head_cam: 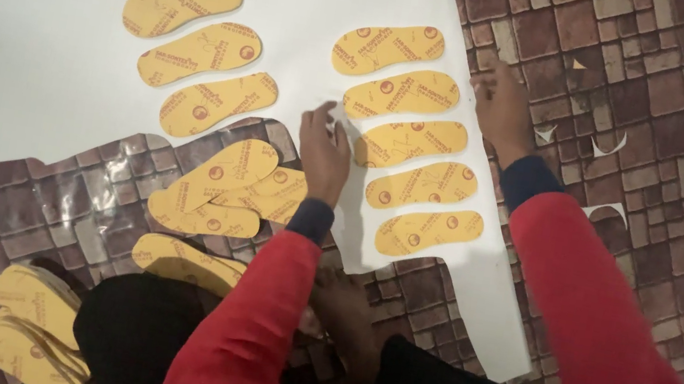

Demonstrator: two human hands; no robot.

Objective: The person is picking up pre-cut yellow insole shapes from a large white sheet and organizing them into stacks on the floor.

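On the white sheet (31,57), left hand (325,154) flat beside yellow insoles (414,136), right hand (500,107) spread at the sheet's right edge, holding nothing.

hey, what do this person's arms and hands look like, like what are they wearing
Both arms wear bright red long sleeves ending in dark navy ribbed cuffs at the wrists. The left hand and right hand are bare: no gloves, and no rings or watch that can be made out.
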